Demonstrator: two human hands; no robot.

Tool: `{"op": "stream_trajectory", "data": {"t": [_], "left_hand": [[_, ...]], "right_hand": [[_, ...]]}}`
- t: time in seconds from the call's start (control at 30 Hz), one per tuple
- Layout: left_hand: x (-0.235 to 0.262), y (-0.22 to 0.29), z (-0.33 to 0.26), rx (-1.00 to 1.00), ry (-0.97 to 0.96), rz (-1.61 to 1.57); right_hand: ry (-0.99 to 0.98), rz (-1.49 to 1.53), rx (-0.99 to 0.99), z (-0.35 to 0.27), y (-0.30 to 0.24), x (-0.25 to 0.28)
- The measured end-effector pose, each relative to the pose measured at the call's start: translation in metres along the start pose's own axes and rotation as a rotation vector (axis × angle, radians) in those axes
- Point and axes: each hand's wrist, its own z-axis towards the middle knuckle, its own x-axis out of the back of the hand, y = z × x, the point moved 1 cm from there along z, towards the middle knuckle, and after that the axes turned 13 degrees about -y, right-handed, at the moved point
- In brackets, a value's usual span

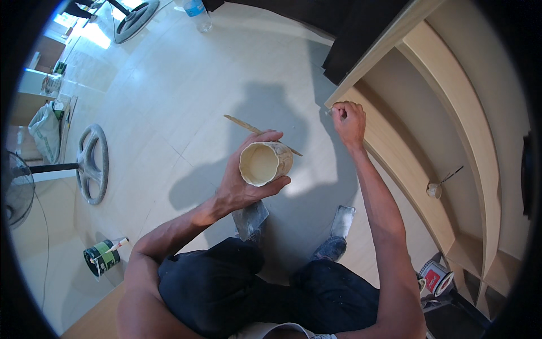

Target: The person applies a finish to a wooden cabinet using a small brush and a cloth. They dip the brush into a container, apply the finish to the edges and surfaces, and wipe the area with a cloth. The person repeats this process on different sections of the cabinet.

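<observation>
My left hand (237,175) is wrapped round a cup (285,161) with a wavy rim and streaked sides, tilted so that its opening shows. Cream-coloured liquid (263,163), like paint, lies inside it. A thin wooden stick (241,122) passes behind the cup, against the fingers of the same hand; how it is held is partly hidden. My right hand (350,121) is closed at the end edge of a pale wooden shelf unit (384,133). Something small and greyish shows at its fingertips, too little to name.
A small cup with a thin handle (433,190) rests in the shelf unit. Paint cans stand at right (436,279) and left (101,258). A fan (20,189) with a round grey base (92,164) is at left. A water bottle (197,15) stands on the far tiled floor.
</observation>
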Motion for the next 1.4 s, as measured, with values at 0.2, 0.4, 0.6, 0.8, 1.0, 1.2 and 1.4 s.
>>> {"op": "stream_trajectory", "data": {"t": [0.2,0.4,0.6,0.8,1.0,1.2,1.4], "left_hand": [[-0.003,0.001,0.003,-0.004,-0.027,0.006],[-0.005,0.003,0.003,0.008,-0.043,-0.009],[-0.012,0.001,0.009,-0.021,-0.068,0.044],[-0.011,0.003,0.003,-0.048,-0.064,0.172],[-0.025,0.024,0.013,0.004,-0.369,0.218],[-0.049,0.047,0.017,0.053,-0.479,0.174],[-0.067,0.056,0.032,-0.038,-0.548,0.097]], "right_hand": [[-0.261,0.300,-0.278,0.021,0.013,0.012],[-0.388,0.394,-0.335,0.031,0.018,0.011],[-0.390,0.455,-0.343,0.032,0.047,0.007],[-0.242,0.613,-0.298,0.017,0.001,0.027],[-0.678,0.779,-0.191,-0.061,-0.068,0.066],[-0.804,1.207,-0.136,-0.121,-0.113,0.105],[-0.589,1.299,-0.099,-0.148,-0.110,0.115]]}}
